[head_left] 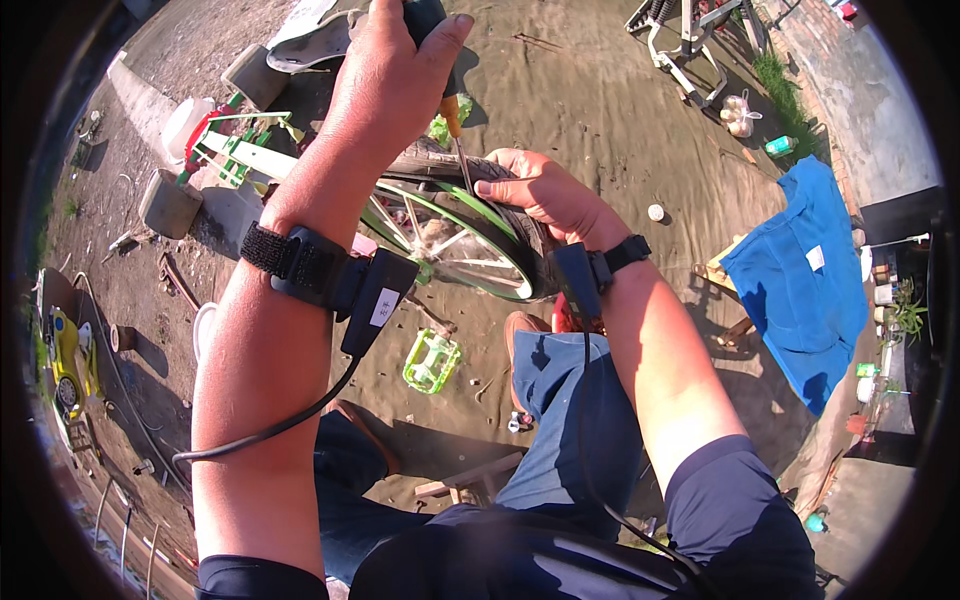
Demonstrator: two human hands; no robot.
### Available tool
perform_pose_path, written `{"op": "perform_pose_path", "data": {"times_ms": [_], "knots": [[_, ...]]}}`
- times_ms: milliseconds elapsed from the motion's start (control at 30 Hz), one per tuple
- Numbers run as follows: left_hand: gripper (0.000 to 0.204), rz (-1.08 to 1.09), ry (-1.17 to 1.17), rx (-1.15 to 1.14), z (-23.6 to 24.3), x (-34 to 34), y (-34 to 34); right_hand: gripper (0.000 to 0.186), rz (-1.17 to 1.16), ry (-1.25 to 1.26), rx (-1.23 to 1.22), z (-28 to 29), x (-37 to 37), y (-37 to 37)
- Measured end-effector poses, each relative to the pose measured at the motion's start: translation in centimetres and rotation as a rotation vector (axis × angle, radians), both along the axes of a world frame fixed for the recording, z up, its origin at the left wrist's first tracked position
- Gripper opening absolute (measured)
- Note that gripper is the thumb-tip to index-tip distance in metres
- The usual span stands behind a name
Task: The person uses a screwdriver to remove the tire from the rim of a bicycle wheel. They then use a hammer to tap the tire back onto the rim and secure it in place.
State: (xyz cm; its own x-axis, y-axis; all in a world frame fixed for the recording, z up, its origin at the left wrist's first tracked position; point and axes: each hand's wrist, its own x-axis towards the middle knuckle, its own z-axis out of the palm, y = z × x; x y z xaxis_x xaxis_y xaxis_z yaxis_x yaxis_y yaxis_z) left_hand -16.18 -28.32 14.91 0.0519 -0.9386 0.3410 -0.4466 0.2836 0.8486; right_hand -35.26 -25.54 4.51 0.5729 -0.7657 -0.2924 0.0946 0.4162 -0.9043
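My left hand [395, 80] is closed on a screwdriver [452, 115] with a dark and orange handle. Its metal shaft points down into a bicycle tyre [520, 225]. My right hand [530, 190] grips that tyre from the right, thumb beside the shaft. The tyre sits around a green rim [518, 268] with pale spokes, lying in front of me. A light green pedal [433, 362] is below the wheel, joined to a crank. Both my wrists wear black strapped devices with cables.
A green frame part [240, 150] lies at left with grey blocks [170, 205] and a white container [180, 130]. A yellow toy car [65, 365] is far left. A blue cloth [800, 290] drapes over a wooden stool at right. A metal frame [690, 55] stands behind.
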Motion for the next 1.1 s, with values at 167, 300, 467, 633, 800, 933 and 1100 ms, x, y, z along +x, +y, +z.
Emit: {"op": "perform_pose_path", "data": {"times_ms": [167, 300, 467, 633, 800, 933, 1100], "knots": [[0.041, -0.107, -0.027, -0.206, -0.1, -0.4, 4.9, 0.03, 0.002, -0.049, -0.098, -1.4, 0.1, -0.3], [0.049, -0.169, -0.045, -0.385, -0.8, -1.4, 7.3, 0.03, -0.044, -0.055, -0.098, -1.3, 0.0, -0.5], [0.038, -0.127, 0.118, -0.287, -0.9, -0.6, 4.7, 0.026, -0.056, -0.015, -0.16, -0.7, 0.1, 0.3], [0.037, -0.039, 0.357, -0.223, -1.2, 0.0, 2.2, 0.027, -0.061, 0.069, -0.152, 0.6, 1.6, 0.6], [0.029, -0.202, 0.282, -0.338, 1.6, -3.4, 5.3, 0.029, -0.123, 0.058, -0.278, 0.2, 0.6, 0.4], [0.029, 0.055, 0.399, -0.265, 1.6, -1.4, 3.3, 0.028, -0.065, 0.153, -0.255, 0.5, 0.9, 0.3], [0.03, -0.244, 0.412, -0.773, 8.5, -2.2, 4.8, 0.025, -0.052, 0.073, -0.29, 0.0, 1.0, 0.7]]}}
